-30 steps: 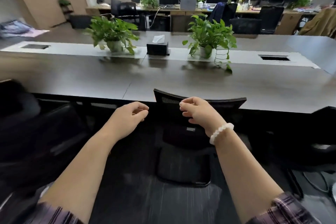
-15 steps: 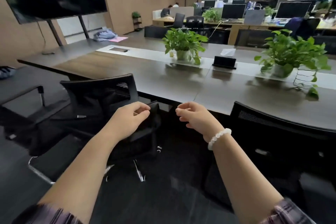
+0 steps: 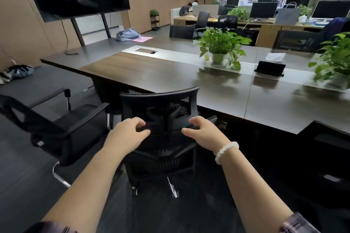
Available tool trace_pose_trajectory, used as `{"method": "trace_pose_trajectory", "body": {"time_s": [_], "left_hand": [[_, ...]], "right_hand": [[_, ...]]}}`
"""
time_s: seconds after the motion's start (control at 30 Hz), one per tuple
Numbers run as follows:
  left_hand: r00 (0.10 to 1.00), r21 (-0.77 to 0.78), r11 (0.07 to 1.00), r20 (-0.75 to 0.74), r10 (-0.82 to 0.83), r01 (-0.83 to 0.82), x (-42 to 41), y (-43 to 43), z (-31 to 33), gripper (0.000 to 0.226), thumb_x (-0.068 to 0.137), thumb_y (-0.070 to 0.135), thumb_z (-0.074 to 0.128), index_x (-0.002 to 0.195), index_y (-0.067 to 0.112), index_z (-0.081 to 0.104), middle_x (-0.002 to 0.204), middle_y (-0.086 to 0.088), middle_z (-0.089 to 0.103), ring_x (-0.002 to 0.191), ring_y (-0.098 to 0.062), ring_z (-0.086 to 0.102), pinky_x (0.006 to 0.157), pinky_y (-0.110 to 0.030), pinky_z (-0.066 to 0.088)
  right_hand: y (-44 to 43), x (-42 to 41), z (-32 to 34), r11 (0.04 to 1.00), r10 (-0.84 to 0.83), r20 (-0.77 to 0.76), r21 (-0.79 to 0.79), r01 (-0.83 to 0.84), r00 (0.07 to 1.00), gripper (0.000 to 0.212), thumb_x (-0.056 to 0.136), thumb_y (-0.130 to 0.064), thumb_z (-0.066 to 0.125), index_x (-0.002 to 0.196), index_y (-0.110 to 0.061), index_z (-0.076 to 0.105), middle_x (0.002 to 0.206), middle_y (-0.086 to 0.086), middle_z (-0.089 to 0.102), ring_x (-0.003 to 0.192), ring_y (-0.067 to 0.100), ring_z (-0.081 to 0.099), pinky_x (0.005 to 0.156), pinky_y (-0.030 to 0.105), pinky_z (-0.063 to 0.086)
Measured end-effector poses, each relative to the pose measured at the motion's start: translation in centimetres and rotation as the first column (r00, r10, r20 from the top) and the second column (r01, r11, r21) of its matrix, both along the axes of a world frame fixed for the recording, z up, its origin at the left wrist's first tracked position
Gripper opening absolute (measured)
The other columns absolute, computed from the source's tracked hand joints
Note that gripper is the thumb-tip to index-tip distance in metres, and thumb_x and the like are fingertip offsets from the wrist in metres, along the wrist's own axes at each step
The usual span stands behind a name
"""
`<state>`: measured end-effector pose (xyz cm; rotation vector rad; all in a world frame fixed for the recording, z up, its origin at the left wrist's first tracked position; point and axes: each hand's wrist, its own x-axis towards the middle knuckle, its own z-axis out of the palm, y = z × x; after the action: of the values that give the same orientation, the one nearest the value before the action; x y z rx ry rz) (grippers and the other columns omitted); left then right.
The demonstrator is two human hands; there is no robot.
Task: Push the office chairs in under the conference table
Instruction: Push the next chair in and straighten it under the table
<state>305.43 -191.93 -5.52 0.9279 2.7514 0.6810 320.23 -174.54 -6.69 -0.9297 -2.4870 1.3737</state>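
Head view, near side of the tabletop: only one camera angle, so everything below comes from it.
Where the chair is: the mesh-back office chair point(image 3: 161, 119) stands just off the edge of the conference tabletop point(image 3: 217, 96), back toward the person, seat only partly under.
Left hand: the left hand point(image 3: 128, 134) has its fingers curled and apart, empty, right at the lower left of the backrest; can't tell if it's touching.
Right hand: the right hand point(image 3: 203, 131) is the same deal on the other side, loosely spread, not closed on anything.
How it'll handle: it's on casters point(image 3: 134, 191), so I'd guess it rolls easy and feels lightish, though it may swivel off line if pushed from one side.
Mesh: looks soft and will give, so not the place to shove.
Where to grab: the stiff frame or top rim, both hands evenly.
Also waiting: a sled-base armchair point(image 3: 56, 128) further left, which looks like it'll drag instead of roll.
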Motion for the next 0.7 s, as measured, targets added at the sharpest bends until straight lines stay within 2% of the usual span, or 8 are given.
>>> {"method": "trace_pose_trajectory", "body": {"time_s": [0.1, 0.23, 0.3, 0.43, 0.5, 0.57, 0.63, 0.7], "left_hand": [[0.997, -0.251, 0.965, -0.001, 0.073, -0.071, -2.6, 0.2, -2.6, 0.071, 0.081, 0.057, 0.057, 0.139, 0.021, 0.038, 0.140, -0.004, 0.046, 0.126, -0.026, 0.045, 0.099, -0.043, 0.038], [0.984, -0.145, 0.973, -0.027, 0.176, -0.178, -5.7, 0.8, -3.7, 0.101, 0.069, 0.067, 0.064, 0.145, 0.014, 0.023, 0.145, -0.012, 0.036, 0.131, -0.031, 0.038, 0.100, -0.047, 0.038], [0.980, -0.109, 0.974, 0.010, 0.200, -0.197, -7.2, 1.4, -2.7, 0.120, 0.066, 0.066, 0.068, 0.150, 0.011, 0.003, 0.155, -0.013, 0.018, 0.140, -0.031, 0.026, 0.107, -0.047, 0.030], [0.991, 0.057, 0.996, -0.109, 0.079, -0.073, -9.5, 3.4, -0.5, 0.131, 0.063, 0.060, 0.075, 0.148, 0.021, -0.016, 0.159, -0.004, -0.001, 0.145, -0.026, 0.009, 0.114, -0.047, 0.021], [0.956, 0.010, 0.999, -0.289, -0.045, 0.050, -10.3, 4.2, 0.2, 0.124, 0.062, 0.058, 0.076, 0.149, 0.024, -0.006, 0.158, -0.002, 0.006, 0.145, -0.022, 0.008, 0.115, -0.044, 0.019], [0.890, -0.104, 0.987, -0.428, -0.157, 0.124, -11.2, 5.0, 0.6, 0.099, 0.065, 0.057, 0.073, 0.146, 0.028, 0.023, 0.149, 0.003, 0.033, 0.139, -0.019, 0.026, 0.111, -0.040, 0.026], [0.839, -0.169, 0.972, -0.496, -0.226, 0.162, -11.9, 5.7, 1.1, 0.059, 0.072, 0.052, 0.068, 0.126, 0.036, 0.050, 0.123, 0.010, 0.059, 0.118, -0.015, 0.051, 0.096, -0.033, 0.039], [0.832, -0.119, 0.974, -0.507, -0.226, 0.192, -12.7, 6.2, 1.2, 0.031, 0.078, 0.043, 0.065, 0.108, 0.038, 0.061, 0.103, 0.011, 0.067, 0.099, -0.015, 0.060, 0.080, -0.031, 0.043]], "right_hand": [[0.3, -2.7, -0.9, 0.994, -0.017, 0.056, 0.113, 0.011, 0.998, 0.052, 0.086, -0.041, 0.063, 0.131, -0.019, 0.050, 0.135, 0.004, 0.047, 0.129, 0.023, 0.042, 0.104, 0.034, 0.038], [0.8, -5.6, 1.3, 0.906, -0.141, -0.313, 0.341, 0.250, 0.939, 0.043, 0.081, -0.041, 0.069, 0.117, -0.019, 0.058, 0.113, -0.004, 0.051, 0.118, 0.021, 0.044, 0.096, 0.027, 0.035], [1.5, -7.1, 3.6, 0.830, -0.124, -0.403, 0.459, 0.318, 0.907, 0.053, 0.076, -0.049, 0.071, 0.120, -0.022, 0.055, 0.117, -0.004, 0.046, 0.122, 0.021, 0.036, 0.095, 0.027, 0.028], [3.4, -10.6, 5.4, 0.768, -0.019, -0.031, 0.639, 0.034, 0.999, 0.073, 0.070, -0.069, 0.064, 0.131, -0.034, 0.045, 0.139, -0.005, 0.037, 0.137, 0.019, 0.019, 0.114, 0.048, 0.009], [4.3, -11.6, 5.3, 0.820, 0.046, 0.118, 0.563, -0.105, 0.992, 0.065, 0.071, -0.073, 0.059, 0.123, -0.035, 0.052, 0.130, -0.010, 0.051, 0.131, 0.016, 0.036, 0.114, 0.051, 0.010], [4.9, -12.0, 4.9, 0.826, 0.106, 0.200, 0.527, -0.198, 0.974, 0.058, 0.069, -0.073, 0.060, 0.113, -0.037, 0.056, 0.113, -0.013, 0.058, 0.116, 0.014, 0.049, 0.107, 0.045, 0.016], [5.2, -12.1, 4.3, 0.765, 0.134, 0.263, 0.585, -0.268, 0.955, 0.054, 0.068, -0.071, 0.062, 0.111, -0.038, 0.054, 0.106, -0.012, 0.055, 0.110, 0.015, 0.047, 0.105, 0.046, 0.015], [5.1, -12.6, 3.8, 0.719, 0.092, 0.273, 0.647, -0.253, 0.958, 0.051, 0.071, -0.066, 0.063, 0.113, -0.039, 0.054, 0.107, -0.012, 0.055, 0.111, 0.017, 0.046, 0.108, 0.048, 0.014]]}}
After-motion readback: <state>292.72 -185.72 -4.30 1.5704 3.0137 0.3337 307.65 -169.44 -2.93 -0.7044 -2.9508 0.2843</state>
